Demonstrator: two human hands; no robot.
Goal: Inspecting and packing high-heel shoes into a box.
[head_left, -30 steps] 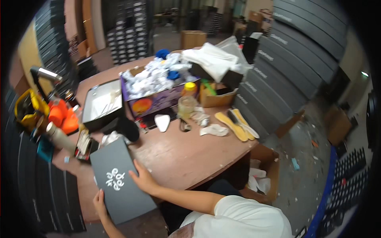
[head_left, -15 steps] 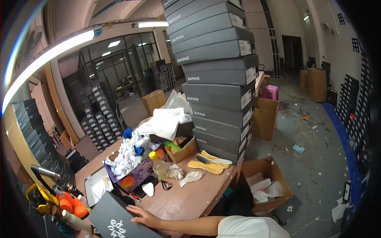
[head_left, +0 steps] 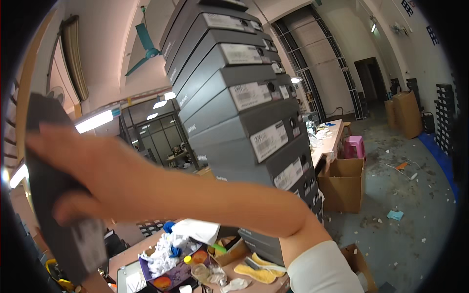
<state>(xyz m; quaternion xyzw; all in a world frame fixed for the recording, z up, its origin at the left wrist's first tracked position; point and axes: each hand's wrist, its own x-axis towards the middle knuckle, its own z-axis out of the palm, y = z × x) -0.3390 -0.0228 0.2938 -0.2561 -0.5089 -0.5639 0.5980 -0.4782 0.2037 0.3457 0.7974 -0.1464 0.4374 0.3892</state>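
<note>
My right arm reaches across from the lower right to the far left. Its hand point(head_left: 97, 171), smeared by motion, grips a dark grey shoebox point(head_left: 63, 244) with the thumb on the near face and the fingers higher up. The shoebox is tilted upright at the left, with a pale label near its lower end. My left hand does not show. Behind my forearm rises a tall stack of grey shoeboxes point(head_left: 220, 151), its labelled ends facing right and part of it hidden by my arm.
Below, the table point(head_left: 119, 259) bears a purple box point(head_left: 146, 273) of crumpled white paper, a yellow-capped jar point(head_left: 199, 271) and yellow insoles point(head_left: 251, 273). An open cardboard box point(head_left: 342, 190) and a pink stool point(head_left: 355, 146) stand on the littered floor to the right.
My right hand has lifted the shoebox from the table's lower left to the upper left. The view has tilted up, and the stack looms closer.
</note>
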